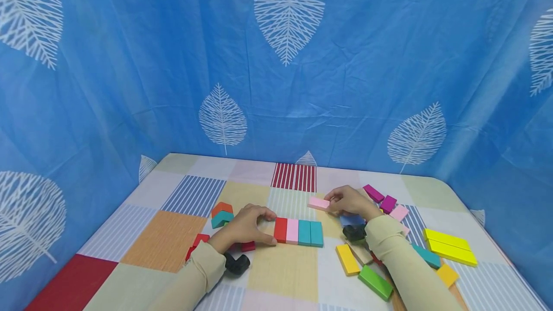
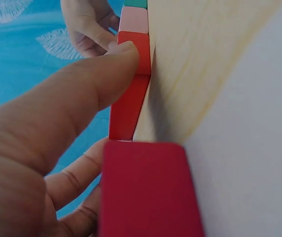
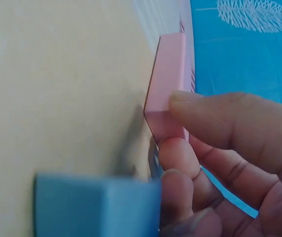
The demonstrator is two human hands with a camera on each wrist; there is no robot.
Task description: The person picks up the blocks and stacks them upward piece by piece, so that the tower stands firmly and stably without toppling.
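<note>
Beige sleeves (image 1: 408,272): nearest the head camera, reaching in from the bottom edge; black wrist device (image 1: 236,264) by the left one.
Left hand (image 1: 247,227): thumb and index finger apart, curved, at the left end of the row; cannot tell if they touch it.
Right hand (image 1: 352,201): pinching the held pink block (image 1: 318,203) by its right end, thumb against one side in the right wrist view.
Held pink block: beyond the row's right end, apart from it; cannot tell if off the cloth.
Row, left to right: red block (image 1: 280,230), short pink block (image 1: 292,231), two teal blocks (image 1: 310,233); side by side, flat.
Near left hand: dark red block (image 1: 248,246) just beside; orange block (image 1: 222,209) and green-blue block (image 1: 222,219) farther left.
Near right hand: blue block (image 1: 352,220) just below it; magenta blocks (image 1: 373,193) to the right.
Front right: amber block (image 1: 347,259), green block (image 1: 375,282).
Far right: two long yellow blocks (image 1: 450,247), side by side.
Surface: patchwork tablecloth (image 1: 285,270).
Backdrop: blue curtain (image 1: 173,61), white leaf prints.
</note>
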